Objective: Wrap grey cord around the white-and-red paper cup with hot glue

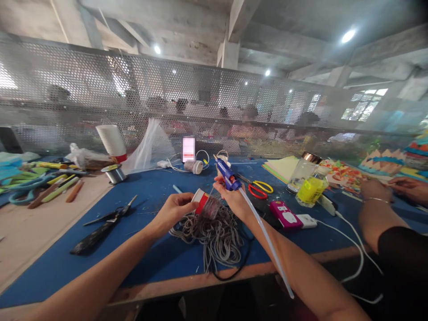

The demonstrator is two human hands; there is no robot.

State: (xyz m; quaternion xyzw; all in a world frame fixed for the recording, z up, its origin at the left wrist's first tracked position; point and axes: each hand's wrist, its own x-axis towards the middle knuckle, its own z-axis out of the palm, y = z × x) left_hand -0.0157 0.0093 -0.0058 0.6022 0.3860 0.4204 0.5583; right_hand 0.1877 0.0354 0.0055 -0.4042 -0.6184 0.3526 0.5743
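My left hand [177,209] is closed on the white rim of a paper cup [201,202] with a red band, tipped on its side. Grey cord is wound around the cup's lower part. A blue hot glue gun [228,173] is in my right hand [230,192], its nozzle pointing up and away. From its back end a long clear glue stick [267,240] hangs over my right forearm. Below the cup, a loose heap of grey cord [222,238] lies on the blue mat [150,249]. The fingers of my right hand are close to the cup and partly hidden.
Black scissors [103,227] lie left, red-and-yellow scissors [259,189] right. A magenta power bank [285,215] with a white cable is near a jar of yellow liquid [312,189]. Behind stand stacked paper cups [111,140] and a perforated metal screen [200,98]. Another person's arm [377,209] works at right.
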